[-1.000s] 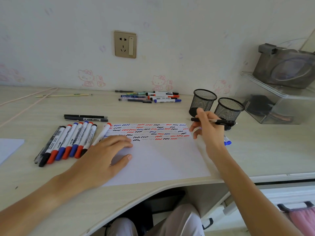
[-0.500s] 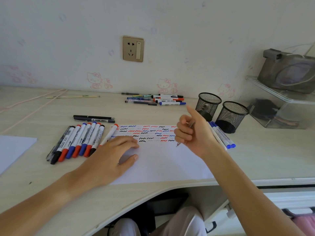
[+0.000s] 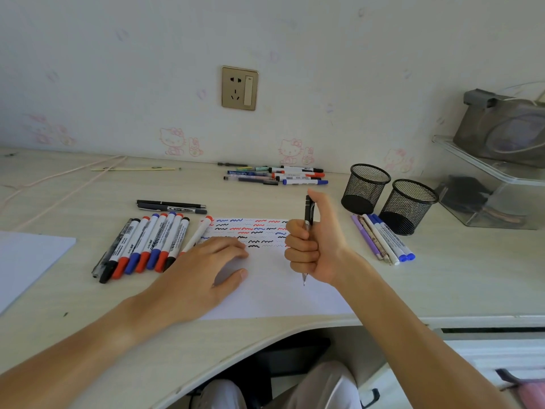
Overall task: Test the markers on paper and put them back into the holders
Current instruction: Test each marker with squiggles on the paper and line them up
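My right hand (image 3: 317,246) grips a black click pen (image 3: 308,212) in a fist, upright, tip down just above the white paper (image 3: 280,290), thumb near its top end. My left hand (image 3: 203,267) rests flat on the paper's left part. Rows of red, blue and black squiggles (image 3: 250,231) cover the paper's far part. A row of several capped markers (image 3: 147,243) lies left of the paper, one red-capped marker (image 3: 200,231) beside my left fingers. Two black mesh holders (image 3: 365,188) (image 3: 408,206) stand empty at the right.
Several pens (image 3: 383,239) lie between my right hand and the holders. More markers (image 3: 283,175) lie by the wall, two dark pens (image 3: 171,206) behind the marker row. A second sheet (image 3: 26,261) sits far left. A clear plastic rack (image 3: 495,196) stands far right.
My right hand moved from the holders back over the paper and turned the black pen from level to upright, tip down. My left hand stayed flat on the paper.
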